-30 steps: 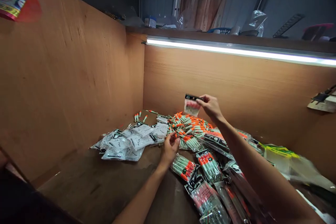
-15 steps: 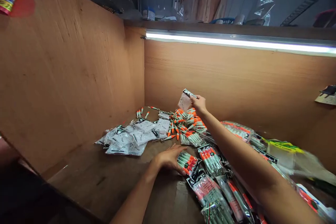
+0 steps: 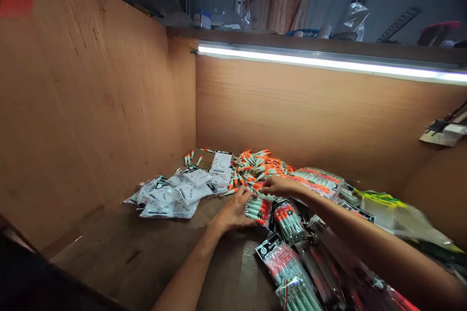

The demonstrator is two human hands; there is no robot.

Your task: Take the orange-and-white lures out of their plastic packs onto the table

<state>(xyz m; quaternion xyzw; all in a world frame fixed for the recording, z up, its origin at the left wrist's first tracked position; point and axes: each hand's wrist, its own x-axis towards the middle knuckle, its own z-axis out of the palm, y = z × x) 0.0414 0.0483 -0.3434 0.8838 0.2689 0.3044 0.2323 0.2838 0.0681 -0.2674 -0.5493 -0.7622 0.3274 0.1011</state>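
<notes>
My left hand point(image 3: 235, 211) grips the left side of a clear packet of pale green, orange-tipped fishing floats point(image 3: 258, 210), thumb low and fingers on top. Close by, my right hand point(image 3: 279, 185) reaches over the far end of that packet with its fingers drawn together. What those fingertips hold, if anything, is hidden. Behind both hands lies a heap of loose floats point(image 3: 251, 163). A flat clear bag with a black header point(image 3: 221, 161) rests left of the heap. Right of the packet is another filled packet point(image 3: 289, 221).
Flat printed bags point(image 3: 171, 199) are piled at left. More filled packets point(image 3: 286, 262) lie at front right, with a large bag of floats point(image 3: 317, 180) behind my right forearm. Plywood walls point(image 3: 292, 112) enclose the back and left, under a tube light point(image 3: 310, 60).
My right hand has let go of the flat bag, which now lies beside the loose heap, and has come down to the packet. My left hand has closed more around the packet.
</notes>
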